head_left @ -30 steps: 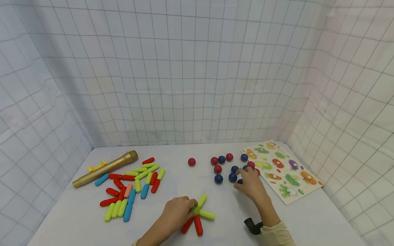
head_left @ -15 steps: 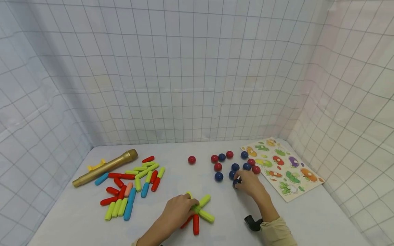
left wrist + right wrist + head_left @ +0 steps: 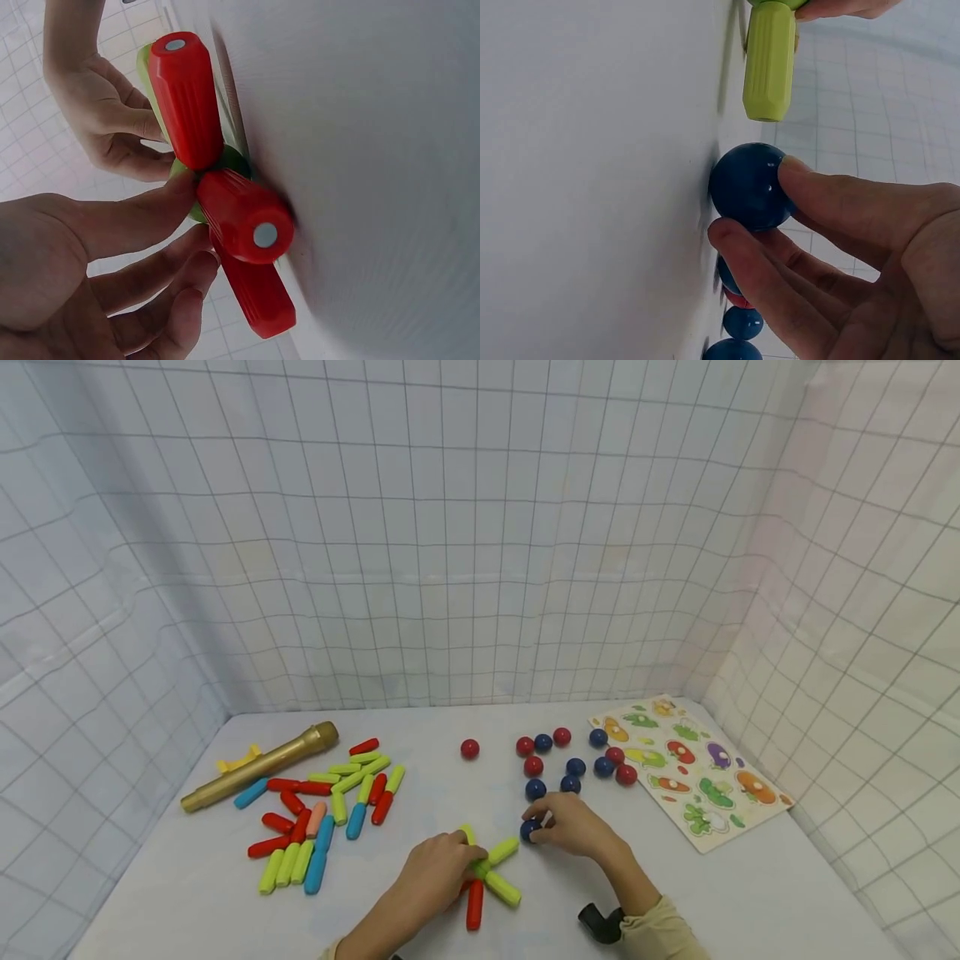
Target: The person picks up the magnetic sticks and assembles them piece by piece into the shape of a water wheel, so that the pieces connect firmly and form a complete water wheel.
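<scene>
My left hand (image 3: 441, 868) pinches a star-shaped cluster of magnetic rods at its middle, low over the white table. Yellow-green rods (image 3: 502, 889) and red rods (image 3: 184, 101) stick out from a green centre that the fingers partly cover. Silvery discs show in the ends of two red rods in the left wrist view. Just right of the cluster, my right hand (image 3: 577, 828) holds a glossy dark blue ball (image 3: 750, 186) between thumb and fingers, close to the tabletop. One yellow-green rod (image 3: 769, 67) points towards this ball, with a gap between them.
Loose red and blue balls (image 3: 533, 766) lie beyond the right hand. A vegetable puzzle board (image 3: 693, 768) lies at the right. Many loose rods (image 3: 317, 860) and a gold microphone (image 3: 262, 767) are at the left. Gridded white cloth (image 3: 472, 568) encloses the table.
My right hand has taken hold of a blue ball from the group and brought it left and nearer, beside the rod cluster. The left hand keeps its grip, and the cluster has turned slightly.
</scene>
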`<act>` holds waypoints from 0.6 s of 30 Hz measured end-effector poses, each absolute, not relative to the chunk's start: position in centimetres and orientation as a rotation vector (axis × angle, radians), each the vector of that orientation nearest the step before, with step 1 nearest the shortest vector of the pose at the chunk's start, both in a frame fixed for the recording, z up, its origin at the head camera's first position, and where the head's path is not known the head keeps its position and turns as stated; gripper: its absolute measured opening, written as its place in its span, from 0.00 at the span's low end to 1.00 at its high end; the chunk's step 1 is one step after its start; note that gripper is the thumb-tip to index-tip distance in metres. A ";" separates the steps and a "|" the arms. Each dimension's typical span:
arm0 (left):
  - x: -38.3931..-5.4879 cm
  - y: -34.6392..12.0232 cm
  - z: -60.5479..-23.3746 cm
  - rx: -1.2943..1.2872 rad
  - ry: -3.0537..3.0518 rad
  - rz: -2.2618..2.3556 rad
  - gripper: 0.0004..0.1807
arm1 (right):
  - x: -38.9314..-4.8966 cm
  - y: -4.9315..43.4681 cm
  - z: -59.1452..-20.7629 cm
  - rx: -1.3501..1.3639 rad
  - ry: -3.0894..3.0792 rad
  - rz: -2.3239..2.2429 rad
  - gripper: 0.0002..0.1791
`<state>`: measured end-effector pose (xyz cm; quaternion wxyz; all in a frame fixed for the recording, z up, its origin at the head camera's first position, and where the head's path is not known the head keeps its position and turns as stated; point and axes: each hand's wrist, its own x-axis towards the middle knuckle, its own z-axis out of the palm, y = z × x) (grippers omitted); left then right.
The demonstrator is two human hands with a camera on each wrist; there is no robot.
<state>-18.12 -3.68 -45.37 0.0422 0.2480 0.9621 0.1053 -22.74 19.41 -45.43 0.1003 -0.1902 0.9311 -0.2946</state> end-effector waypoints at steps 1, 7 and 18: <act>-18.1 -3.7 -45.3 0.762 2.943 0.321 0.14 | -22.8 19.4 -45.4 -0.566 2.749 -0.874 0.13; -18.2 -3.8 -45.3 0.775 2.947 0.306 0.14 | -22.7 19.1 -45.6 -0.601 2.688 -0.899 0.12; -18.0 -3.5 -45.4 0.644 2.944 0.386 0.13 | -22.2 18.5 -45.1 -0.589 2.610 -0.896 0.15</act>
